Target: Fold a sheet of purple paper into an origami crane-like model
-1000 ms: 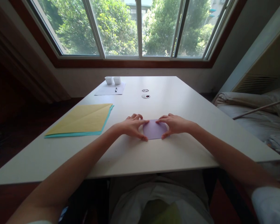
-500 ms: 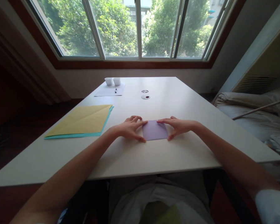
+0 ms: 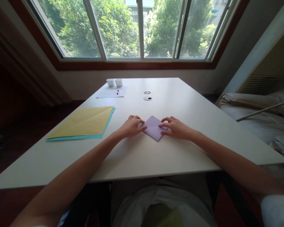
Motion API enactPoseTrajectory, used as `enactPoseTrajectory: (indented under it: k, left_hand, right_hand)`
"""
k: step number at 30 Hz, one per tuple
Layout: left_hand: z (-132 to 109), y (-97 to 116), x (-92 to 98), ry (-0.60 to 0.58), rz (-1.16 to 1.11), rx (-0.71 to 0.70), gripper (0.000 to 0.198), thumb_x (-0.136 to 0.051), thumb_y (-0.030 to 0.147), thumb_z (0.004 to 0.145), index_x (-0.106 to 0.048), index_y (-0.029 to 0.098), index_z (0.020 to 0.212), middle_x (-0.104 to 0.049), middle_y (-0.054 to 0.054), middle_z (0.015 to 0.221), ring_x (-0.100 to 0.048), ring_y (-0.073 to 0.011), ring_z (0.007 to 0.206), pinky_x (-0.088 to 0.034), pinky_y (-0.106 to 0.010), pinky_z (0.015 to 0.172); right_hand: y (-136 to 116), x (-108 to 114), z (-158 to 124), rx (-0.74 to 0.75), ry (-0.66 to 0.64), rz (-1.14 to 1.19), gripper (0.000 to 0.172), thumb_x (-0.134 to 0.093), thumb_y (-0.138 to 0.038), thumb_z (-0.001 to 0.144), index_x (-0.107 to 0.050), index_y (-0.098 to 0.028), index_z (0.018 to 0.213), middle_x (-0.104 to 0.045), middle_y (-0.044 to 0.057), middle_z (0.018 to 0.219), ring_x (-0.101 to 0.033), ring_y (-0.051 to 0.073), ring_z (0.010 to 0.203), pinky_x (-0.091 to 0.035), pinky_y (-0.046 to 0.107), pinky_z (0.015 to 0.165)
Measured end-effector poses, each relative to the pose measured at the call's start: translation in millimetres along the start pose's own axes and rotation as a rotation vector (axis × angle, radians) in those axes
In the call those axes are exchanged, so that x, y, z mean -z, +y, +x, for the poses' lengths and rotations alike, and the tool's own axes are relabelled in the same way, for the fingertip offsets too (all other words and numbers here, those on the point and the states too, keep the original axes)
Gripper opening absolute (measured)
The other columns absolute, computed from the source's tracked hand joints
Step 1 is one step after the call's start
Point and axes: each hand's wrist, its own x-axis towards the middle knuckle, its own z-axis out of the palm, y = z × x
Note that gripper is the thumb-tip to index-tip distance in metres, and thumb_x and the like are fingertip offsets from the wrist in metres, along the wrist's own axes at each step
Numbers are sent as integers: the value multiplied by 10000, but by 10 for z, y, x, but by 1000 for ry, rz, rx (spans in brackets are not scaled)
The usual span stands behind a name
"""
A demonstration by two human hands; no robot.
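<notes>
Here, left fingers (image 3: pixel 142 128) and right fingers (image 3: pixel 165 125) hold purple paper (image 3: pixel 153 128), the discs (image 3: pixel 147 98) beyond bearing unreadably small markings.

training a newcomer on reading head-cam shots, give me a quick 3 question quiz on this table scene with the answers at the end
1. Multiple choice: what do the left hand and the right hand both touch?
A) the curtain
B) the purple paper
C) the window frame

2. True or false: the yellow sheet lies on top of the teal sheet.

3. Fill the gap: ____ small white containers stand farther from the person than the pen does.

Key: 1. B; 2. True; 3. Two
</notes>
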Motion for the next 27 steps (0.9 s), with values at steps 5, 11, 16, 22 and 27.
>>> enactPoseTrajectory:
  k: [5,11,16,22,27]
  left_hand:
    - [22,39,4,9,-254,128,492,-495,533,747,-636,155,1028,-614,-98,1078,-487,-290,1091,-396,-379,897]
    - [36,59,0,-10,-787,199,483,-650,349,662,-526,148,1083,-637,-37,779,-588,-152,678,-452,-272,585]
    - [38,83,17,96,-959,161,456,-687,234,619,-544,132,1040,-626,-6,687,-564,-121,611,-437,-256,561]
    - [54,-11,21,87,-1158,200,338,-764,311,571,-656,105,816,-676,-56,740,-622,-157,700,-480,-288,681]
    - [69,-85,15,40,-1292,292,355,-796,305,562,-692,103,834,-693,-75,783,-641,-150,721,-500,-263,732]
  right_hand:
    - [-12,-7,4,0,-17,-16,417,-482,-444,843,-568,-218,1183,-587,100,1167,-523,257,1005,-414,408,869]
    - [9,-47,5,-41,14,22,471,-506,-479,815,-531,-225,1210,-565,106,1189,-511,272,1024,-410,427,875]
    - [160,-91,60,-269,196,252,551,-547,-402,792,-447,-153,1273,-537,142,1219,-506,261,1059,-430,402,865]
    - [334,12,73,-339,54,794,259,-581,-374,758,-644,-134,833,-645,43,719,-573,140,650,-467,274,622]
    - [352,32,66,-339,112,946,317,-623,-350,736,-615,-145,977,-622,13,634,-561,120,588,-485,273,594]
